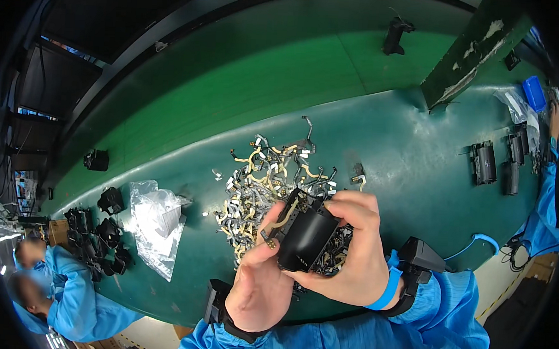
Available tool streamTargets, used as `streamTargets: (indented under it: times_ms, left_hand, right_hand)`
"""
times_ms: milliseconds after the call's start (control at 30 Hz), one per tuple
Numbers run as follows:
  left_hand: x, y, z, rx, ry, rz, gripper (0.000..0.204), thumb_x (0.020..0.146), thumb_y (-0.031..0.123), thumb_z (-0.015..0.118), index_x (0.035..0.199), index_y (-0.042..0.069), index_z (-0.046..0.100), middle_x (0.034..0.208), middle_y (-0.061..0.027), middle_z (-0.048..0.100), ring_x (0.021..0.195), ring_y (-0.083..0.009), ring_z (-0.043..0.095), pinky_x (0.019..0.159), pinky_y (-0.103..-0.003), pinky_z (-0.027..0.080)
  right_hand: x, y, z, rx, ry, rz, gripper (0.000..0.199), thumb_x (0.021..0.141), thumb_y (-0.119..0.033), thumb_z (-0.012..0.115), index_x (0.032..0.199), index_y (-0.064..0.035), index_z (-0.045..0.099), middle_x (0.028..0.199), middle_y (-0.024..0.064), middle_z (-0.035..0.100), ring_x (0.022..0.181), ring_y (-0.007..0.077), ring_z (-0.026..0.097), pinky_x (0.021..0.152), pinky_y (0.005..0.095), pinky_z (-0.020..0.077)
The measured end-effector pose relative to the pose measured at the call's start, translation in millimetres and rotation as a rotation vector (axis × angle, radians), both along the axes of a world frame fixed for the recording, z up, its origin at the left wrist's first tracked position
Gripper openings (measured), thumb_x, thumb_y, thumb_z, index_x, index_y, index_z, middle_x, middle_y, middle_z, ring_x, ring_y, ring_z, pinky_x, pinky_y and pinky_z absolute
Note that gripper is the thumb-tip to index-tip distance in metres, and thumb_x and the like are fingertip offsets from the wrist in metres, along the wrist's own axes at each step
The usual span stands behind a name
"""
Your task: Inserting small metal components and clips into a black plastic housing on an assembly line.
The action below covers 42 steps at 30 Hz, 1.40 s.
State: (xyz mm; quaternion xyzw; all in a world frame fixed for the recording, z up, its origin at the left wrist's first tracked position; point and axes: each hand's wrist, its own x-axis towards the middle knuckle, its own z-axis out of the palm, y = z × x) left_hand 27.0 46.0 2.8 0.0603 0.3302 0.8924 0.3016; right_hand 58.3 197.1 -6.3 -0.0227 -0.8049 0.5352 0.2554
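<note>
Both hands clamp 1 black housing [306, 236]: right hand [351, 251] grips its side, left hand [262, 281] presses a tan flex cable [281, 220] against it.

1. My hands, left [258, 287] and right [351, 254], hold a black plastic housing [306, 236] above the heap of grey and tan flex cables [263, 180].
2. I see the crumpled clear plastic bag [157, 222] lying left of that heap on the dark green desk [413, 150].
3. Black parts [96, 244] sit further left.

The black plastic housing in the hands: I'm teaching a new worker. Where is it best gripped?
Probably across the two long flat sides of the black housing, coming from the right as the right hand does. That leaves the top-left corner free for the left hand and ribbon cable.
</note>
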Motion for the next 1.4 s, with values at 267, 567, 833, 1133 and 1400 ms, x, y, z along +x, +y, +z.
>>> streamTargets:
  times_ms: [267, 567, 833, 1133, 1400]
  left_hand:
    - [0.0, -2.4, -7.8, -0.057, 0.103, -0.048, 0.046, 0.103, 0.038, 0.034, 0.141, 0.014, 0.046, 0.154, -0.0120, 0.028, 0.140, -0.0355, 0.029, 0.111, -0.055, 0.027]
    - [-6.4, 3.3, -8.0, -0.110, 0.250, -0.099, 0.064, 0.098, 0.052, 0.035, 0.147, 0.011, 0.037, 0.159, -0.0091, 0.019, 0.145, -0.0266, 0.018, 0.111, -0.045, 0.026]
    - [-6.5, 1.6, -6.2, -0.233, 0.322, -0.062, 0.072, 0.096, 0.057, 0.038, 0.148, 0.007, 0.034, 0.159, -0.0091, 0.017, 0.146, -0.0242, 0.014, 0.115, -0.043, 0.014]
    - [-9.4, -2.1, -8.5, -0.337, 0.358, 0.051, 0.063, 0.098, 0.053, 0.036, 0.143, 0.009, 0.038, 0.154, -0.0114, 0.027, 0.141, -0.0306, 0.026, 0.114, -0.049, 0.024]
    - [-8.2, -5.4, -8.3, -0.437, 0.391, 0.053, 0.061, 0.098, 0.050, 0.037, 0.140, 0.006, 0.041, 0.156, -0.0139, 0.021, 0.139, -0.0321, 0.031, 0.112, -0.049, 0.029]
  right_hand:
    - [0.8, 2.7, 1.9, -0.012, -0.020, -0.024, 0.085, 0.054, -0.009, 0.088, 0.123, 0.0005, 0.040, 0.117, 0.0222, 0.047, 0.107, 0.0384, 0.050, 0.091, 0.0448, 0.0437]
    - [0.9, 6.0, 1.1, 0.051, -0.011, -0.120, 0.088, 0.053, -0.003, 0.083, 0.129, -0.0023, 0.040, 0.122, 0.0206, 0.044, 0.109, 0.0372, 0.047, 0.092, 0.0449, 0.0413]
    - [-1.8, 9.9, 4.6, 0.145, -0.059, -0.056, 0.082, 0.056, 0.000, 0.080, 0.128, -0.0049, 0.040, 0.123, 0.0193, 0.038, 0.112, 0.0329, 0.045, 0.092, 0.0392, 0.0421]
    - [-4.7, 8.1, -3.4, -0.284, -0.051, 0.250, 0.084, 0.061, -0.001, 0.081, 0.134, -0.0101, 0.039, 0.128, 0.0172, 0.039, 0.118, 0.0324, 0.045, 0.086, 0.0371, 0.0470]
    - [-5.5, 7.7, -5.7, -0.335, -0.044, 0.303, 0.085, 0.062, -0.004, 0.083, 0.133, -0.0098, 0.038, 0.130, 0.0168, 0.041, 0.118, 0.0292, 0.046, 0.083, 0.0344, 0.0470]
